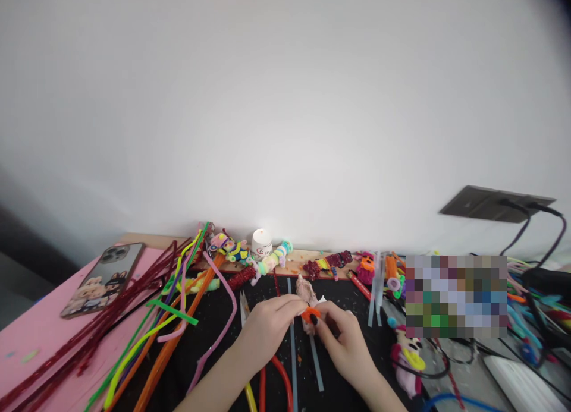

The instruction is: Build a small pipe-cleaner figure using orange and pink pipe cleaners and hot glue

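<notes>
Legibly, no writing can be read: the label on the small white jar (262, 242) at the wall is too blurred. Both hands meet over the black mat (214, 335) at the table's front centre. The left hand (266, 329) and right hand (343, 340) pinch a short orange pipe cleaner (311, 313) between their fingertips; it is fuzzy, bent into a small loop, touching a pale pink figure (307, 292). Long coloured pipe cleaners (165, 329) lie left, beside a phone (104, 278) on the pink sheet (40, 335).
</notes>
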`<control>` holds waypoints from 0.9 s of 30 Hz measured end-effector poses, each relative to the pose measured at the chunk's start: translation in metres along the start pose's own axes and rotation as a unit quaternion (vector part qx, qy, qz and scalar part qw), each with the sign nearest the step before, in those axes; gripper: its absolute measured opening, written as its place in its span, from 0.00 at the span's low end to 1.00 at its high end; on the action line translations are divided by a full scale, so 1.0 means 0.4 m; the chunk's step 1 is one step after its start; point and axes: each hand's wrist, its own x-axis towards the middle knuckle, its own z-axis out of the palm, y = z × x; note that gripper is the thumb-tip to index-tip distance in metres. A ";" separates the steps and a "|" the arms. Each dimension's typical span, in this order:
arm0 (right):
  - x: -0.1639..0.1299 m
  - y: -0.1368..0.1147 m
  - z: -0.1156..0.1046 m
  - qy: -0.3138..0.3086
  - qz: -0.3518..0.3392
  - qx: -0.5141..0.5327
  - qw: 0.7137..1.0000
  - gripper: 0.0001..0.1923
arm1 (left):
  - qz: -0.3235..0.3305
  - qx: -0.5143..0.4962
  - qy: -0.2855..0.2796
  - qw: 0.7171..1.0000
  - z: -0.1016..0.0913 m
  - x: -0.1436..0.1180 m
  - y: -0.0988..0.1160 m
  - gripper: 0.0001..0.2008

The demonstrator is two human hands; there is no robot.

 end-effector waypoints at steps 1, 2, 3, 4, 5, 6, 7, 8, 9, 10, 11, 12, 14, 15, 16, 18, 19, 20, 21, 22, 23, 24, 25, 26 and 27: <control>0.000 0.000 0.000 0.001 0.001 0.004 1.000 0.08 | -0.001 0.002 -0.004 1.000 -0.001 0.000 0.002 0.11; -0.001 0.000 -0.001 0.002 0.002 0.007 1.000 0.08 | 0.000 0.004 -0.007 1.000 -0.002 0.001 0.005 0.11; -0.002 0.000 -0.001 0.004 0.003 0.010 1.000 0.08 | 0.002 0.008 -0.008 1.000 -0.004 0.001 0.008 0.12; -0.002 0.000 -0.001 0.007 0.005 0.012 1.000 0.08 | 0.005 0.012 -0.007 1.000 -0.005 0.001 0.012 0.13; -0.003 0.000 -0.001 0.009 0.007 0.015 1.000 0.08 | 0.008 0.017 -0.005 1.000 -0.007 0.001 0.016 0.13; -0.003 -0.001 -0.001 0.010 0.009 0.018 1.000 0.08 | 0.010 0.022 -0.003 1.000 -0.008 0.001 0.020 0.14; -0.003 0.000 0.000 0.012 0.010 0.022 1.000 0.07 | 0.012 0.025 -0.001 1.000 -0.010 0.001 0.023 0.14; -0.003 0.000 0.000 0.015 0.011 0.025 1.000 0.07 | 0.013 0.027 -0.001 1.000 -0.012 0.002 0.026 0.14; -0.002 0.001 0.001 0.018 0.012 0.027 0.999 0.07 | 0.014 0.028 -0.003 1.000 -0.013 0.002 0.028 0.14; -0.001 0.002 0.002 0.023 0.014 0.029 0.999 0.07 | 0.014 0.029 -0.005 0.999 -0.014 0.003 0.029 0.14; 0.000 0.003 0.003 0.027 0.015 0.030 0.999 0.07 | 0.015 0.031 -0.006 0.999 -0.015 0.003 0.029 0.14; 0.001 0.005 0.004 0.030 0.017 0.029 0.999 0.07 | 0.015 0.034 -0.006 0.999 -0.015 0.003 0.029 0.14; 0.002 0.007 0.006 0.034 0.020 0.028 0.999 0.07 | 0.016 0.041 -0.005 0.999 -0.014 0.002 0.027 0.15; 0.002 0.008 0.006 0.033 0.021 0.029 0.999 0.06 | 0.016 0.045 -0.003 0.999 -0.014 0.001 0.027 0.15; 0.002 0.009 0.007 0.033 0.023 0.031 0.999 0.06 | 0.015 0.048 -0.002 0.999 -0.013 0.000 0.026 0.15; 0.001 0.011 0.007 0.030 0.024 0.039 0.998 0.06 | 0.012 0.051 -0.002 0.999 -0.011 -0.001 0.025 0.15; 0.000 0.012 0.008 0.028 0.024 0.045 0.998 0.06 | 0.010 0.051 -0.003 0.999 -0.010 -0.001 0.024 0.16; -0.001 0.014 0.009 0.026 0.026 0.051 0.998 0.06 | 0.009 0.050 -0.005 0.999 -0.009 -0.002 0.024 0.16; -0.001 0.016 0.011 0.025 0.029 0.058 0.998 0.06 | 0.007 0.047 -0.006 0.999 -0.008 -0.002 0.023 0.16; -0.002 0.018 0.012 0.025 0.034 0.066 0.997 0.06 | 0.006 0.043 -0.007 0.999 -0.007 -0.002 0.022 0.16; -0.003 0.021 0.015 0.028 0.041 0.076 0.996 0.05 | 0.006 0.040 -0.007 0.999 -0.006 -0.002 0.022 0.16; -0.004 0.023 0.017 0.031 0.048 0.088 0.994 0.05 | 0.006 0.036 -0.006 0.999 -0.005 -0.002 0.021 0.17; -0.004 0.024 0.019 0.036 0.055 0.102 0.993 0.05 | 0.005 0.033 -0.007 0.999 -0.004 -0.002 0.020 0.17; -0.005 0.025 0.022 0.041 0.059 0.117 0.991 0.07 | 0.005 0.030 -0.007 0.999 -0.004 -0.002 0.019 0.17; -0.005 0.025 0.023 0.043 0.061 0.130 0.989 0.08 | 0.005 0.028 -0.006 1.000 -0.004 -0.001 0.019 0.17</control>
